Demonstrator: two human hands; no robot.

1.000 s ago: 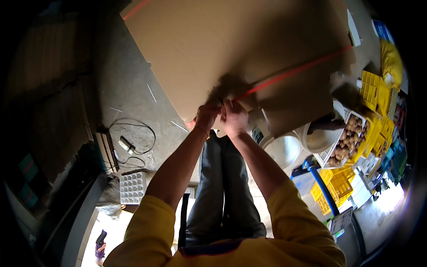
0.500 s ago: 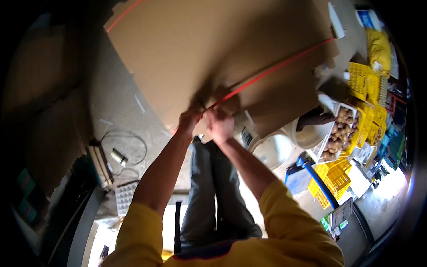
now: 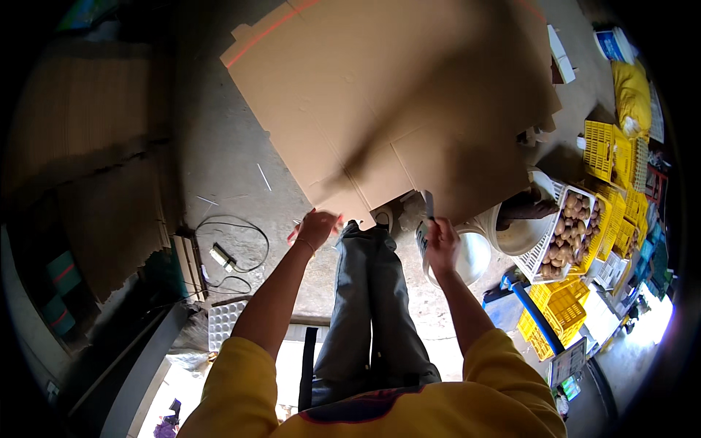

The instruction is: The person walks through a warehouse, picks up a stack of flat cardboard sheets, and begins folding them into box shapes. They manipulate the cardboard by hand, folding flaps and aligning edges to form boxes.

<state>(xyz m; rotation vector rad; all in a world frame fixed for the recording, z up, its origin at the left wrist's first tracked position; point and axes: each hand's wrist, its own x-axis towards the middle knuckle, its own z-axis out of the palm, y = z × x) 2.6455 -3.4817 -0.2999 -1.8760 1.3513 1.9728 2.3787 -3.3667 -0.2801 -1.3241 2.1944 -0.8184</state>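
A big flat sheet of brown cardboard (image 3: pixel 394 102) with creases and a red line along its upper left edge stands tilted in front of me. My left hand (image 3: pixel 315 228) grips its lower corner, and a bit of red shows by the fingers. My right hand (image 3: pixel 440 244) is closed on a thin dark tool (image 3: pixel 428 204), whose tip points up at the sheet's lower edge. My legs in grey trousers (image 3: pixel 365 292) are below, between the two arms.
A white crate of potatoes (image 3: pixel 569 233) and yellow crates (image 3: pixel 562 314) are on the right, beside white basins (image 3: pixel 467 259). A cable with a small device (image 3: pixel 223 252) lies on the concrete floor. Stacks of flat cardboard (image 3: pixel 87 146) fill the left side.
My hands were together at a red strap crossing the cardboard; they are now apart. The strap no longer runs across the sheet, and the sheet has shifted up.
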